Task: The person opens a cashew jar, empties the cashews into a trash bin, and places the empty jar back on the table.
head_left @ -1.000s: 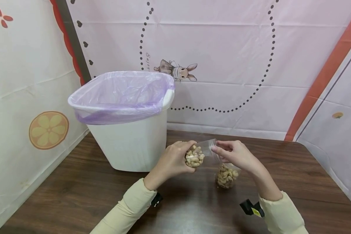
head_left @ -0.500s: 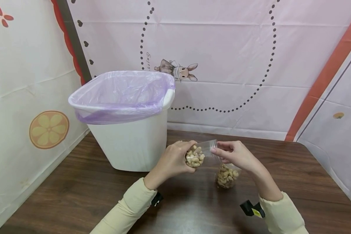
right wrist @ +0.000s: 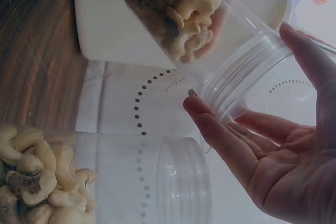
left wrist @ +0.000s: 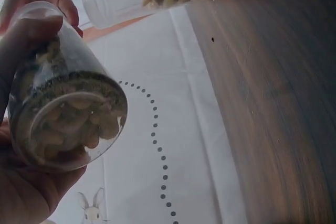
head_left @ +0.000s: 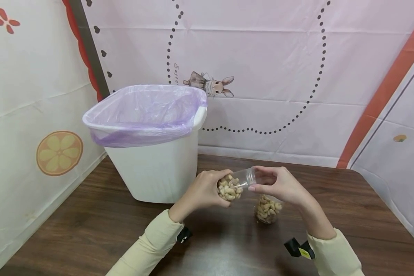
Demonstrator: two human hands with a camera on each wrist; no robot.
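Observation:
A clear plastic jar (head_left: 230, 187) of cashews lies tilted in my left hand (head_left: 205, 188), its threaded neck pointing right. The fingers and thumb wrap around its lower part, and the left wrist view shows the jar's base (left wrist: 71, 129) close up. My right hand (head_left: 281, 184) spans the mouth end, thumb on one side and fingers on the other. In the right wrist view the fingertips sit against the ribbed neck (right wrist: 247, 72). Whether a clear lid lies there, I cannot tell. A second clear jar (head_left: 267, 210) of cashews stands upright on the table below my right hand.
A white bin (head_left: 155, 168) with a purple liner (head_left: 141, 134) stands on the left of the brown wooden table (head_left: 345, 214). Printed cloth (head_left: 262, 69) hangs behind and along both sides.
My right fingers have shifted around the jar's mouth, and the threaded neck shows more fully. The held jar tips slightly differently. The standing jar and the bin keep their places.

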